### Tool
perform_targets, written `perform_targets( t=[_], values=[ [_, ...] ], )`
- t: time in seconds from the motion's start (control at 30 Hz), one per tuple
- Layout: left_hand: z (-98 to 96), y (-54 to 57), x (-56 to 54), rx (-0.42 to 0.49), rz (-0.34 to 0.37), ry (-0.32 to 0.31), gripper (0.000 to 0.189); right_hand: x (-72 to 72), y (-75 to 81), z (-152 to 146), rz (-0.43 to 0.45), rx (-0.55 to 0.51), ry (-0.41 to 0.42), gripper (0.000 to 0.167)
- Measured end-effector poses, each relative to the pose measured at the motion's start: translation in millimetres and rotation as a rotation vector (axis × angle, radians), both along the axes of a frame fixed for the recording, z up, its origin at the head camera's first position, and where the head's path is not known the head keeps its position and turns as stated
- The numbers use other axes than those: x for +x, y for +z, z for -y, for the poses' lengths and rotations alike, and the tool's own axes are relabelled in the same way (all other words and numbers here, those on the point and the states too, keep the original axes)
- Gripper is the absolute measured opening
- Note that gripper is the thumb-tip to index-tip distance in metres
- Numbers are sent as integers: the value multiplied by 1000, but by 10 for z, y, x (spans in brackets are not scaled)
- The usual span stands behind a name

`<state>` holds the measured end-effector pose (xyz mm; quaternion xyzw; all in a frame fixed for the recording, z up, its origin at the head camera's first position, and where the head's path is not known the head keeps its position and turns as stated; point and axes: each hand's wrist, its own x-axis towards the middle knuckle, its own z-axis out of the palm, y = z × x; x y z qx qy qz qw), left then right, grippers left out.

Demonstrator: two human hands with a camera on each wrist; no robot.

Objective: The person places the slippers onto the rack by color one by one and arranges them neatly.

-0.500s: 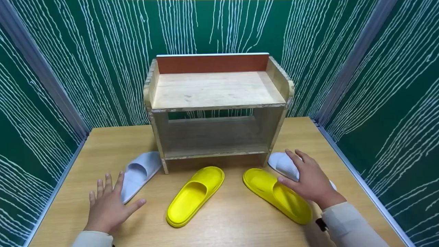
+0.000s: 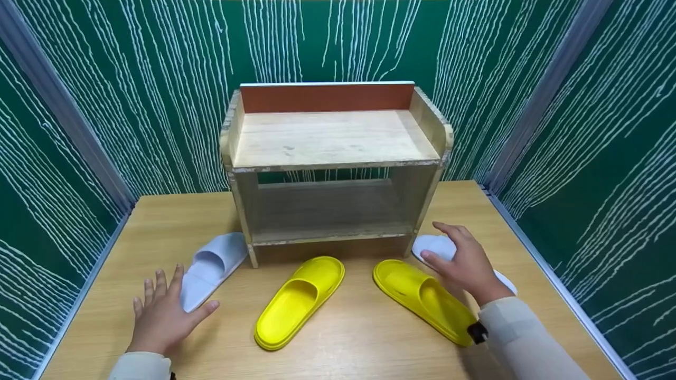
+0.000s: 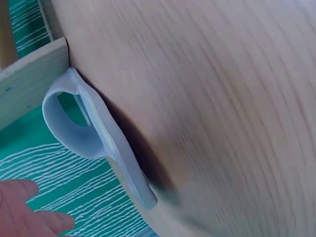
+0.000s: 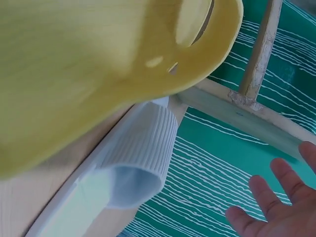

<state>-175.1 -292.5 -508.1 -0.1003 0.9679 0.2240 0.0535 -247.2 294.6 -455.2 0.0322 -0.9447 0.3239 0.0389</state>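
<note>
My left hand (image 2: 163, 319) is spread beside the heel end of the left pale slipper (image 2: 224, 256), holding nothing; in the left wrist view a gap shows between the fingertips (image 3: 57, 221) and that slipper (image 3: 79, 138). Over the right pale slipper (image 2: 435, 247) hovers my right hand (image 2: 467, 266), covering its middle in the head view. From the right wrist, its fingers look extended and apart from the ribbed pale slipper (image 4: 138, 143). Between the hands lie a left yellow slipper (image 2: 298, 303) and a right yellow slipper (image 2: 404, 279), toes toward the rack.
A two-tier wooden rack (image 2: 338, 140) with a reddish back strip stands at the back of the wooden table (image 2: 359, 343). Green walls (image 2: 369, 42) with white drip lines enclose the table on three sides.
My right hand has shifted left and slightly forward, its fingers drawn closer together. My left hand has edged slightly left. The slippers and rack keep their places.
</note>
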Motion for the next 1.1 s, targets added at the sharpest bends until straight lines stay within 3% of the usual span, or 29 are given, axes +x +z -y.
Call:
perform_targets(
  t=[0.5,0.93,1.1],
  values=[
    [92,-52,-103,95,47,49,140,-260,-54,132,28,-236,-94,71],
    [202,-122,-165,129,74,56,140,-500,-194,209,38,-298,-154,50],
    [226,-154,-193,161,99,66,144,-531,-223,264,39,-342,-178,41]
  ],
)
